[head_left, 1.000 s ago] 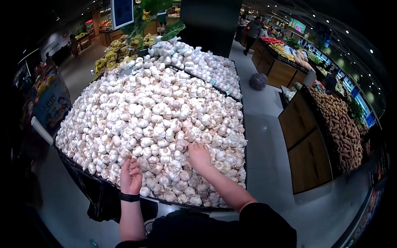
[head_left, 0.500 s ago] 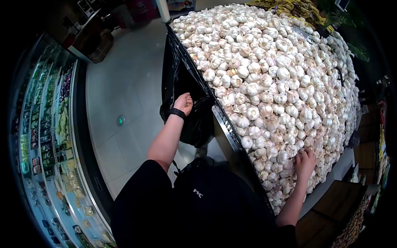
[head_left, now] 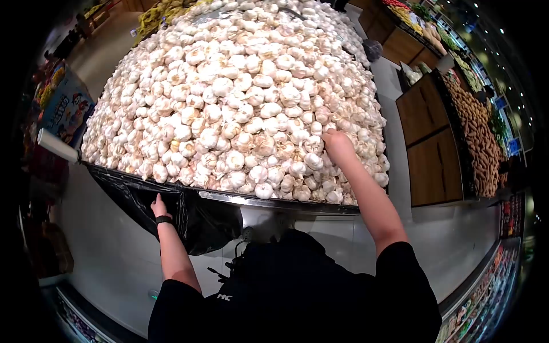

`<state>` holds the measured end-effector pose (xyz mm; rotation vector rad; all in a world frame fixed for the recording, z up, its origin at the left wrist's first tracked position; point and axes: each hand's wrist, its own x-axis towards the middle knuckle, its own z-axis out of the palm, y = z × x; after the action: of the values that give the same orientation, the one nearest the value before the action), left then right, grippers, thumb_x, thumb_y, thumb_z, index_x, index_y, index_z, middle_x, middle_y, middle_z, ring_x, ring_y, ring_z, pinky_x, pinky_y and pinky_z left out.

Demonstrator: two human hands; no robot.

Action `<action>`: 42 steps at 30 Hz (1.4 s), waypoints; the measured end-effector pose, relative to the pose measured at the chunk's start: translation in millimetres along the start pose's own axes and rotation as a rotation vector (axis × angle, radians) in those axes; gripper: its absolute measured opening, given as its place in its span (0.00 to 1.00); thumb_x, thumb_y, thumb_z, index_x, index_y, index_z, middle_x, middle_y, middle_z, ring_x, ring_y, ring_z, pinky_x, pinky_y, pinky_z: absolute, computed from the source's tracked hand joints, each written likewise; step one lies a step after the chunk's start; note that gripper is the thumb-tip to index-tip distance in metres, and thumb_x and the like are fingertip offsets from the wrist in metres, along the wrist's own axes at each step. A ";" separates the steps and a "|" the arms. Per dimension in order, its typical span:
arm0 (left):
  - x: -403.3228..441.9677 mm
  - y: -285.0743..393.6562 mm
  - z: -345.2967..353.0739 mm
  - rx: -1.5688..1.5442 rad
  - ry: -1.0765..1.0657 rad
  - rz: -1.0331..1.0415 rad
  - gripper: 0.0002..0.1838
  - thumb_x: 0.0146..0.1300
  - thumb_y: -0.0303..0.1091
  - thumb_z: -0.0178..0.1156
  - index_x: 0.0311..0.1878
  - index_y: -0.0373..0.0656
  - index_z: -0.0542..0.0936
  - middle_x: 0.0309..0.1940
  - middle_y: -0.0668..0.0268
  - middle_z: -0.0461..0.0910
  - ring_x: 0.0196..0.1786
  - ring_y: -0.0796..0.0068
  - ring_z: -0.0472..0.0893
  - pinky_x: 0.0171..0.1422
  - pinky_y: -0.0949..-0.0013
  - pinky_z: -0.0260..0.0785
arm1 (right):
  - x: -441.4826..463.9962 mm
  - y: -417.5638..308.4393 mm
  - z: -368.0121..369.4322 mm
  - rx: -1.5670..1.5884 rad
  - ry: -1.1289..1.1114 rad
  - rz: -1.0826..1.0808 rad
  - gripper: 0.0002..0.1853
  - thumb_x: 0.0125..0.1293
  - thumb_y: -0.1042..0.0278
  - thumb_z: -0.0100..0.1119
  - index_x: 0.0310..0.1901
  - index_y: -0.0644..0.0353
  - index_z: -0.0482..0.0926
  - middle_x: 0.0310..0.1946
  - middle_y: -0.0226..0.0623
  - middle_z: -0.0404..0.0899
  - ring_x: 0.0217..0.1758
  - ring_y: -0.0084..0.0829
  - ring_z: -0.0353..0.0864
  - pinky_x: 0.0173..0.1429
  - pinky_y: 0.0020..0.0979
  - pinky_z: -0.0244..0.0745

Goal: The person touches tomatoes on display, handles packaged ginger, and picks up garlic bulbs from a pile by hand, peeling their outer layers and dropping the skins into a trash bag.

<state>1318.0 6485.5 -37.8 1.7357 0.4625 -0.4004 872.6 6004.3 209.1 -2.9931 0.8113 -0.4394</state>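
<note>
A large heap of white garlic bulbs [head_left: 229, 108] fills the display stand before me. My right hand [head_left: 338, 147] reaches onto the heap's right side, its fingers curled down around a garlic bulb that they largely hide. Low on the left, my left hand [head_left: 159, 208], with a dark band at the wrist, is at the mouth of a black plastic bag [head_left: 214, 226]. One of its fingers points up, and the others are partly hidden; no bulb shows in it. The bag hangs along the stand's front edge [head_left: 269, 203].
A white post [head_left: 57, 145] stands at the stand's left corner. To the right is a wooden counter [head_left: 426, 140] with brown root vegetables [head_left: 472, 131]. Yellow netted produce [head_left: 160, 20] lies behind the garlic. Tiled floor [head_left: 108, 240] and lit shelves [head_left: 480, 297] lie around me.
My view has turned right, so the stand now lies straight ahead. My left hand's loosely curled fingers now show one stretched upward. My right hand's fingers have closed in on the garlic.
</note>
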 end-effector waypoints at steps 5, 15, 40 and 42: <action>-106.4 79.1 19.2 -0.070 0.060 0.392 0.27 0.70 0.40 0.57 0.65 0.32 0.66 0.63 0.51 0.69 0.64 0.62 0.71 0.69 0.64 0.60 | -9.5 7.0 -15.6 0.450 0.305 0.368 0.06 0.57 0.70 0.67 0.34 0.62 0.84 0.27 0.39 0.81 0.30 0.36 0.81 0.37 0.34 0.76; -471.9 139.5 174.7 -0.376 -1.116 0.223 0.22 0.77 0.41 0.45 0.67 0.39 0.63 0.62 0.58 0.69 0.61 0.68 0.73 0.68 0.63 0.64 | -51.6 -38.3 -84.1 0.816 0.164 0.115 0.05 0.56 0.71 0.68 0.32 0.63 0.83 0.27 0.35 0.79 0.29 0.29 0.79 0.34 0.29 0.73; -618.4 35.9 335.3 -0.839 -0.838 -0.473 0.07 0.74 0.33 0.49 0.39 0.42 0.70 0.29 0.69 0.68 0.25 0.84 0.62 0.25 0.80 0.55 | 9.5 303.2 18.6 0.276 -0.010 0.308 0.15 0.54 0.69 0.64 0.45 0.57 0.79 0.36 0.49 0.82 0.42 0.51 0.82 0.47 0.47 0.77; -610.2 36.4 340.0 -0.831 -0.886 -0.507 0.06 0.73 0.33 0.50 0.39 0.42 0.70 0.30 0.69 0.69 0.25 0.84 0.62 0.26 0.80 0.55 | 13.7 303.2 19.7 0.271 0.062 0.277 0.13 0.53 0.70 0.64 0.42 0.58 0.80 0.33 0.50 0.83 0.40 0.52 0.82 0.46 0.47 0.77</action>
<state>805.7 6090.9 229.0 0.5160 0.3253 -1.0928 739.6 5733.8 169.1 -2.5840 1.0574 -0.5793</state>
